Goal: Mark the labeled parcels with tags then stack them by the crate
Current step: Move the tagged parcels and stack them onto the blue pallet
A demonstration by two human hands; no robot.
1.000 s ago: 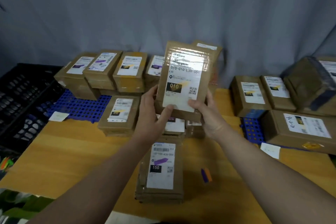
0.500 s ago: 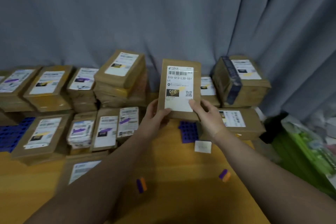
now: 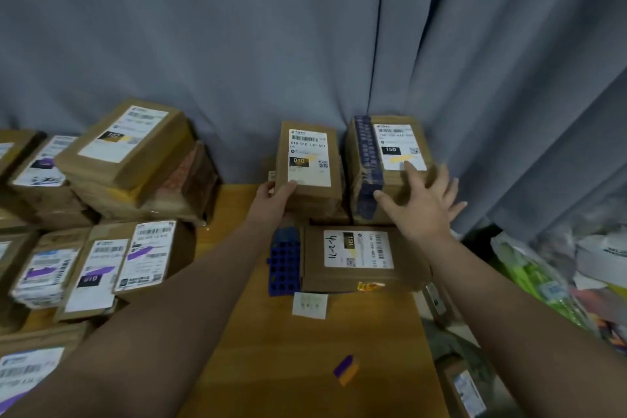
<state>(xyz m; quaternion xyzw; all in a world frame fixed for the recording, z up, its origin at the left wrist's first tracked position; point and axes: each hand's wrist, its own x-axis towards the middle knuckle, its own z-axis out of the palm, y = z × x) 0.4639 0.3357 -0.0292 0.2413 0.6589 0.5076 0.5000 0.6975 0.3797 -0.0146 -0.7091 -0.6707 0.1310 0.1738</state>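
left hand [image 3: 271, 200] holds the parcel [image 3: 308, 159] by its corner at the pile [image 3: 315, 209] at 12 o'clock; lay it flat and square, and let the wide-open right hand [image 3: 420, 204] steady the box [image 3: 390, 146] at 1 o'clock.

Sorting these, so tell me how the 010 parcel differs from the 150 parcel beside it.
The 010 parcel is slimmer and plain brown; the 150 parcel is bulkier, with dark blue tape down its left side. The left hand grips the 010 parcel; the right hand is spread open by the 150 parcel. Both carry white labels.
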